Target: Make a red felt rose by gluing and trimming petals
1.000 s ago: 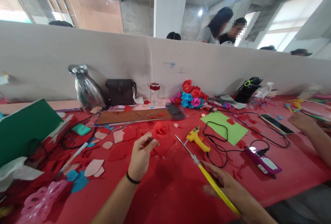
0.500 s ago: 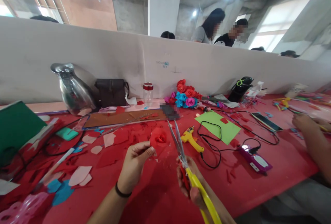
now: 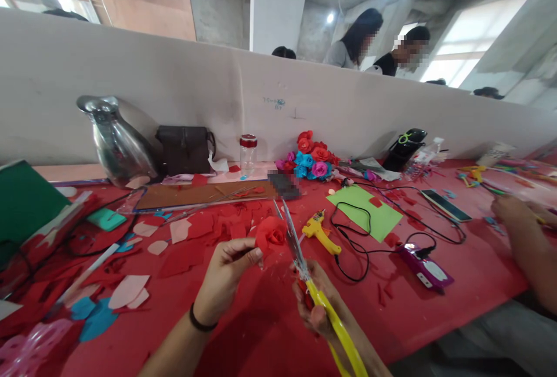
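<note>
Cutting is probably best done with the flower (image 3: 275,231) pinched steadily by the left hand (image 3: 226,272), and the slightly parted scissors (image 3: 338,326), gripped by the right hand (image 3: 327,287) just beside it, closed slowly.

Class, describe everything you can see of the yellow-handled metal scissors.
The yellow-handled metal scissors have silvery blades, slightly parted, with whitish marks at their base. The long handle looks plastic. The person's right hand holds them below the blades, at a slant, tips pointing away from the camera. The blades are beside the red paper rose in the left hand; contact is unclear.
</note>
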`<state>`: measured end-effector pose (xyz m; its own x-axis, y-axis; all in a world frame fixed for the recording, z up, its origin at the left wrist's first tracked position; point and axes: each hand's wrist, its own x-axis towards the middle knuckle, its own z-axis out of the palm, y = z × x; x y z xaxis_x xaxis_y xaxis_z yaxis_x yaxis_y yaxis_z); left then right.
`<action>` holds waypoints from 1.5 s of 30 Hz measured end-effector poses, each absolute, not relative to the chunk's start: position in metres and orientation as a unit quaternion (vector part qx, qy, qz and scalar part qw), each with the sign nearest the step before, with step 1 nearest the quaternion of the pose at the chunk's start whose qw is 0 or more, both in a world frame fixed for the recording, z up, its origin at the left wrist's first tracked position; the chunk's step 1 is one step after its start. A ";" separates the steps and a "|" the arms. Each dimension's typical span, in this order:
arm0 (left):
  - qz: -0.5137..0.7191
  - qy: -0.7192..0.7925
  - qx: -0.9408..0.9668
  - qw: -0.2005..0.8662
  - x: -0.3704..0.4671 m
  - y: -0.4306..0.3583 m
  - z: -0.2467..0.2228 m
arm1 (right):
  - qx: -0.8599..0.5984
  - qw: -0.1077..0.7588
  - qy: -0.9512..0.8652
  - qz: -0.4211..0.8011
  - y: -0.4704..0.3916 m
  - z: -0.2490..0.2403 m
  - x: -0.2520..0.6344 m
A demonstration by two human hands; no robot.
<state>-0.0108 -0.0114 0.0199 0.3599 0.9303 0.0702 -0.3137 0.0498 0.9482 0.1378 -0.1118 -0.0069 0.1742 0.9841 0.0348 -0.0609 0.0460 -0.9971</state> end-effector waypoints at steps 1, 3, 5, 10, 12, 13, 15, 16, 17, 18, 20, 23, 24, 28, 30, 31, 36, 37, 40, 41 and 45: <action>0.474 0.309 0.498 0.657 -0.011 -0.012 0.020 | -0.500 0.568 -0.448 0.477 -0.111 -0.009 0.139; 0.473 0.312 0.495 0.659 -0.011 -0.012 0.021 | -0.472 0.566 -0.451 0.503 -0.110 -0.015 0.142; 0.470 0.315 0.494 0.660 -0.011 -0.013 0.021 | -0.451 0.567 -0.451 0.522 -0.110 -0.019 0.144; 0.469 0.313 0.494 0.662 -0.011 -0.013 0.020 | -0.448 0.571 -0.443 0.526 -0.113 -0.017 0.146; 0.469 0.312 0.497 0.660 -0.011 -0.013 0.020 | -0.449 0.573 -0.440 0.526 -0.116 -0.015 0.145; 0.469 0.313 0.497 0.660 -0.011 -0.012 0.020 | -0.451 0.576 -0.435 0.525 -0.117 -0.014 0.145; 0.468 0.316 0.494 0.661 -0.011 -0.012 0.021 | -0.462 0.581 -0.418 0.524 -0.120 -0.013 0.145; 0.467 0.318 0.492 0.663 -0.011 -0.012 0.021 | -0.470 0.583 -0.409 0.521 -0.121 -0.013 0.144; 0.467 0.320 0.488 0.665 -0.011 -0.012 0.021 | -0.477 0.584 -0.405 0.517 -0.122 -0.014 0.144; 0.467 0.322 0.484 0.666 -0.011 -0.012 0.022 | -0.481 0.586 -0.406 0.511 -0.122 -0.015 0.145; 0.468 0.323 0.481 0.668 -0.011 -0.012 0.022 | -0.476 0.587 -0.420 0.502 -0.121 -0.018 0.145; 0.469 0.317 0.485 0.667 -0.011 -0.012 0.021 | -0.460 0.588 -0.419 0.518 -0.120 -0.021 0.146; 0.470 0.315 0.485 0.667 -0.011 -0.012 0.021 | -0.455 0.589 -0.409 0.528 -0.120 -0.020 0.147; 0.473 0.309 0.486 0.667 -0.012 -0.011 0.022 | -0.437 0.593 -0.401 0.545 -0.123 -0.013 0.146; 0.471 0.305 0.493 0.665 -0.012 -0.010 0.021 | -0.435 0.592 -0.410 0.541 -0.123 -0.011 0.146; 0.470 0.305 0.496 0.663 -0.012 -0.010 0.021 | -0.435 0.591 -0.410 0.542 -0.123 -0.011 0.146; 0.482 0.313 0.495 0.651 -0.012 -0.007 0.017 | -0.429 0.585 -0.425 0.541 -0.123 -0.014 0.148; 0.485 0.315 0.495 0.648 -0.012 -0.006 0.017 | -0.430 0.582 -0.435 0.537 -0.123 -0.013 0.148; 0.491 0.316 0.501 0.639 -0.014 -0.006 0.019 | -0.434 0.569 -0.433 0.548 -0.125 -0.007 0.149; 0.493 0.314 0.504 0.636 -0.014 -0.006 0.020 | -0.436 0.565 -0.424 0.558 -0.126 -0.004 0.149; 0.497 0.309 0.510 0.630 -0.015 -0.008 0.024 | -0.439 0.553 -0.404 0.582 -0.130 0.004 0.149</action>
<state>-0.0147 -0.0075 0.0242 0.3148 0.9418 0.1183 -0.3124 -0.0149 0.9498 0.1494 -0.1299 0.0038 -0.0040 0.9979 -0.0642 -0.2891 -0.0626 -0.9552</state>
